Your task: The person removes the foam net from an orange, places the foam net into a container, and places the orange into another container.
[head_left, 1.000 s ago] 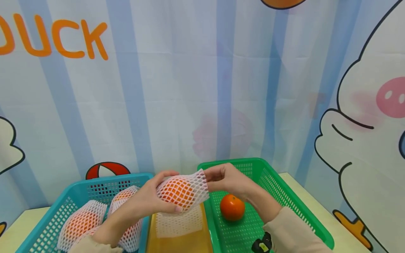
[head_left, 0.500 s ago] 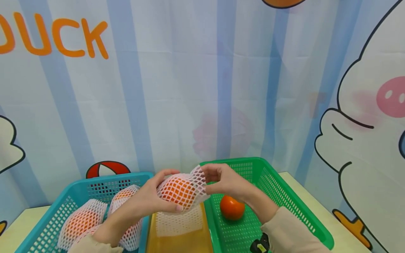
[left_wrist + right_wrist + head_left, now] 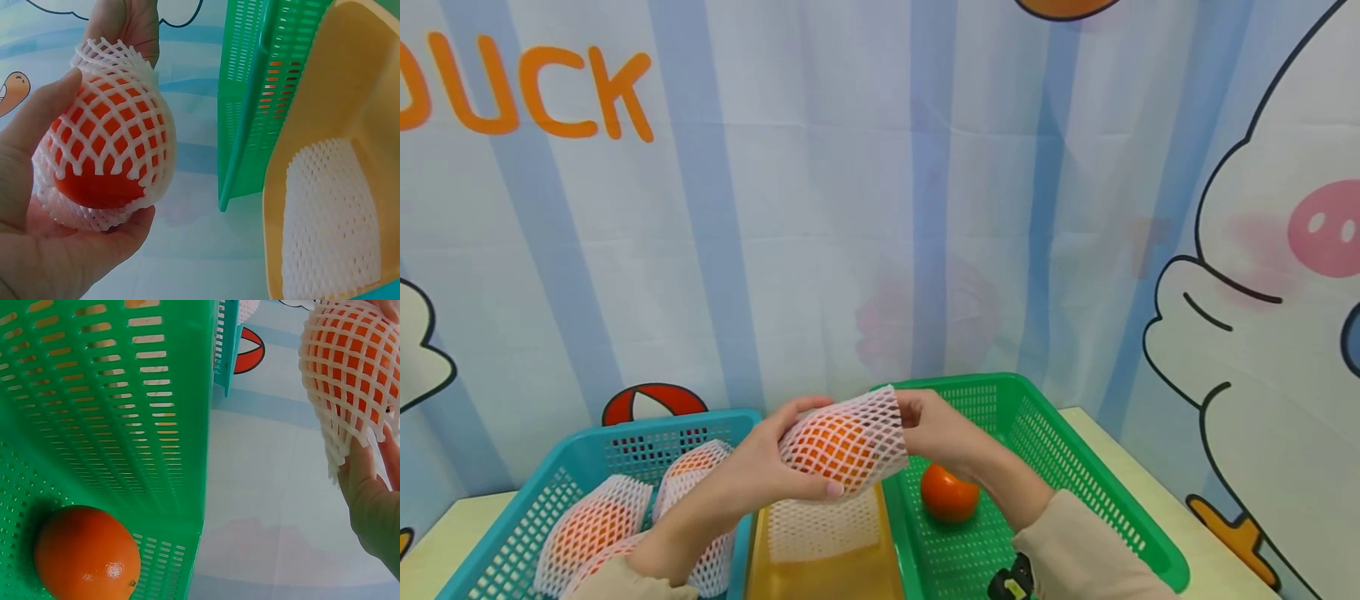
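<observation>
My left hand (image 3: 760, 467) grips an orange (image 3: 103, 187) in a white foam net sleeve (image 3: 861, 429), thumb and fingers around it. In the left wrist view a bare patch of the orange shows below the cut end of the net. My right hand (image 3: 951, 429) is at the sleeve's open right end. Its fingers (image 3: 362, 472) reach into the opening and hold the net's edge; the net partly hides the fingertips. Another orange (image 3: 950, 493), bare, lies in the green basket (image 3: 1037, 467) below my right wrist.
A blue basket (image 3: 576, 450) at left holds several net-wrapped oranges (image 3: 598, 517). Between the baskets, a yellow tray (image 3: 827, 579) contains flat foam nets (image 3: 823, 529). A printed curtain (image 3: 850, 208) hangs close behind.
The net's open end, bunched half a second ago, is now spread out and drawn further right. Both hands and the held orange have shifted slightly right. The bare orange stays put.
</observation>
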Tool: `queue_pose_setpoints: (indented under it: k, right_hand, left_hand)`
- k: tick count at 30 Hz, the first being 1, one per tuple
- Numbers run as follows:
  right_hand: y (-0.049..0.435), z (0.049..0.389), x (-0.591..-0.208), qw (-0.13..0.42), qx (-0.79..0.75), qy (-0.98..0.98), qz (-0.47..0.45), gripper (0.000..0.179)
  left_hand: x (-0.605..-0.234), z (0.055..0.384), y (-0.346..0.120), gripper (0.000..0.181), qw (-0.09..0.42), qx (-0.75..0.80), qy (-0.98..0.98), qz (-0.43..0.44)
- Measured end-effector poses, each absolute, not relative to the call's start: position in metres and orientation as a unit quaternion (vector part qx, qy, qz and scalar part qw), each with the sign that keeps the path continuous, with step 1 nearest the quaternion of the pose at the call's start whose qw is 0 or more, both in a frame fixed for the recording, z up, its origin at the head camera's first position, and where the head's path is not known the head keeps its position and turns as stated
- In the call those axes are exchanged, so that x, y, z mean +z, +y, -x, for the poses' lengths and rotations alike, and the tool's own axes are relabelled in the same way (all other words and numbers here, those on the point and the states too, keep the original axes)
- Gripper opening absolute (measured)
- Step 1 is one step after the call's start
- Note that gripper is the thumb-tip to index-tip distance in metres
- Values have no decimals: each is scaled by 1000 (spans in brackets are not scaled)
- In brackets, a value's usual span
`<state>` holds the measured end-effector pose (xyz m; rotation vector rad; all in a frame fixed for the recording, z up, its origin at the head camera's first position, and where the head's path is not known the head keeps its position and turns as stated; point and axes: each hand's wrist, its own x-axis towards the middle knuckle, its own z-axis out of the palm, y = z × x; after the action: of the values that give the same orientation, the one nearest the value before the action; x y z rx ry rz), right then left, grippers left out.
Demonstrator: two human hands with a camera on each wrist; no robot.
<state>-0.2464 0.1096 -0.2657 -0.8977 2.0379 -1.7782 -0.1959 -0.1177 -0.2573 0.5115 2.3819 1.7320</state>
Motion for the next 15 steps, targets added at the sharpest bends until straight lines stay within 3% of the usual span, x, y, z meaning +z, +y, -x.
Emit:
queue_pose_setpoints:
  k: [15]
  right_hand:
    - [104,244,-262,161,-621,702,310,51]
  left_hand:
    - [-254,197,-97,81,36,593,789,-158]
